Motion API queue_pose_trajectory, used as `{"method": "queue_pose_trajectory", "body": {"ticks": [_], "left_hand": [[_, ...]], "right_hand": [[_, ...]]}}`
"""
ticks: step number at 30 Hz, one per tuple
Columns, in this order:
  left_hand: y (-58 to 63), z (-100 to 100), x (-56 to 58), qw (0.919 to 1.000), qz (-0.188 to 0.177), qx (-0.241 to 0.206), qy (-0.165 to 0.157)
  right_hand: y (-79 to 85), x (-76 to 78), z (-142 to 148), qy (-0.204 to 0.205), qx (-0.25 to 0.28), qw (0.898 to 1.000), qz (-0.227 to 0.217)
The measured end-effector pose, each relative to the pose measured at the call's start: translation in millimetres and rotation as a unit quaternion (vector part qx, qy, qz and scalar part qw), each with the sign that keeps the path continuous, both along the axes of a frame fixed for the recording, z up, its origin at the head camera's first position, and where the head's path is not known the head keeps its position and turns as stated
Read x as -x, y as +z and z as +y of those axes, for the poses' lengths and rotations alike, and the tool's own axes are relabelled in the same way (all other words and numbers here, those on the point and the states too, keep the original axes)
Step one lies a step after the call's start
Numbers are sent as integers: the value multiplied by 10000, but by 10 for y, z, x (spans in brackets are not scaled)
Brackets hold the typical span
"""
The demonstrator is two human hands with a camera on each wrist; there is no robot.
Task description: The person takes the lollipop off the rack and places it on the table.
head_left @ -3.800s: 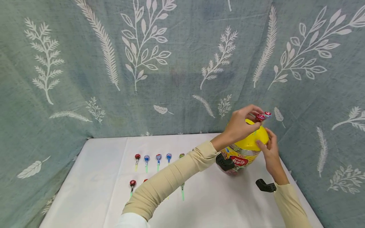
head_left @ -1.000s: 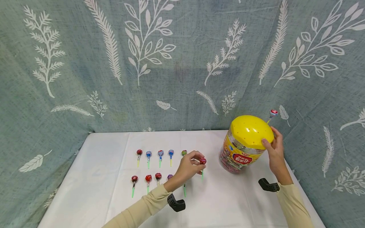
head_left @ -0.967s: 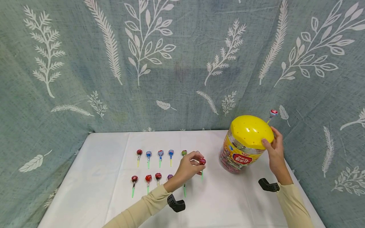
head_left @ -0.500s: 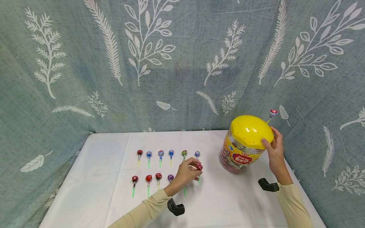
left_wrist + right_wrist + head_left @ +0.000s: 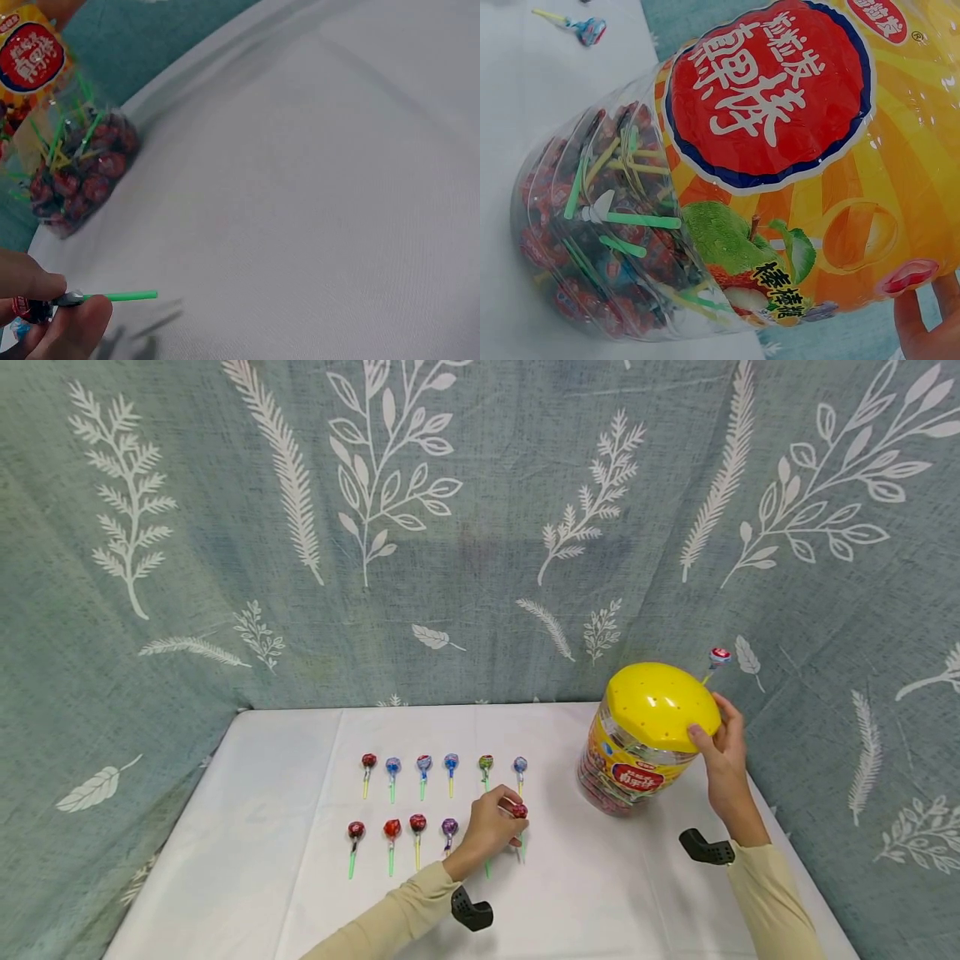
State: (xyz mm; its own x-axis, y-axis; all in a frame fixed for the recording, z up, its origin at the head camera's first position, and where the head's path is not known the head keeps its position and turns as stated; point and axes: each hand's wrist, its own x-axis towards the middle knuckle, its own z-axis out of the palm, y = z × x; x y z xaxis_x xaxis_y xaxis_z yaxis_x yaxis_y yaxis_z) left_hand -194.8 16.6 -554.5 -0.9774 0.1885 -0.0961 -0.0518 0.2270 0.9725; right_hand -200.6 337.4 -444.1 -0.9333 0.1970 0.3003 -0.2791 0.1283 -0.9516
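In the head view my left hand (image 5: pixel 491 828) pinches a dark red lollipop (image 5: pixel 520 811) low over the white table, to the right of the front row of lollipops. Its green stick (image 5: pixel 124 295) points out past the thumb and finger in the left wrist view. My right hand (image 5: pixel 722 768) grips the yellow lid edge of a big clear lollipop jar (image 5: pixel 637 777), thumb in front. Lollipops with green and yellow sticks fill the jar's lower part in the right wrist view. One more lollipop (image 5: pixel 719 657) sticks up at the lid's far right side.
Two rows of lollipops lie on the white tablecloth (image 5: pixel 300 893), sticks toward me. A blue-wrapped lollipop (image 5: pixel 520 765) ends the back row; a red one (image 5: pixel 356 831) starts the front row. My left forearm and hand partly cover the front row. A patterned curtain (image 5: pixel 465 552) hangs behind.
My left hand has brought the red lollipop from the jar's lid to the table, then lowered it toward me, uncovering the blue lollipop in the back row. My right hand stays on the lid.
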Motion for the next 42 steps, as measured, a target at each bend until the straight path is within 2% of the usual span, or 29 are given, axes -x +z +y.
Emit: {"method": "queue_pose_trajectory", "body": {"ticks": [8, 14, 16, 19, 21, 27, 30, 36, 42], "left_hand": [[-64, 43, -13, 9987, 148, 473, 74], [-115, 48, -25, 9976, 401, 547, 119], [-128, 46, -34, 9940, 673, 848, 124], [-143, 45, -56, 9842, 1069, 1406, 84], [-142, 47, -65, 9799, 1175, 1610, 26], [-139, 65, -70, 9917, 761, 1030, -101], [-144, 68, -66, 9944, 613, 857, -90], [-129, 84, -65, 9931, 654, 971, 33], [-41, 72, -64, 9903, 812, 1129, -31]], "right_hand": [[2, 3, 1, -13, 17, 10000, 14], [0, 0, 5, -10, 45, 10000, 1], [-2, -1, 8, -11, 44, 10000, -3], [-7, -2, 9, 3, 81, 10000, 15], [-10, -2, 10, 10, 100, 9999, 32], [-15, 0, 15, -3, 92, 9999, 45], [-16, 2, 14, -27, 94, 9999, 26], [-16, 0, 9, -20, 101, 9999, 38], [-16, 1, 5, 0, 83, 9999, 63]]}}
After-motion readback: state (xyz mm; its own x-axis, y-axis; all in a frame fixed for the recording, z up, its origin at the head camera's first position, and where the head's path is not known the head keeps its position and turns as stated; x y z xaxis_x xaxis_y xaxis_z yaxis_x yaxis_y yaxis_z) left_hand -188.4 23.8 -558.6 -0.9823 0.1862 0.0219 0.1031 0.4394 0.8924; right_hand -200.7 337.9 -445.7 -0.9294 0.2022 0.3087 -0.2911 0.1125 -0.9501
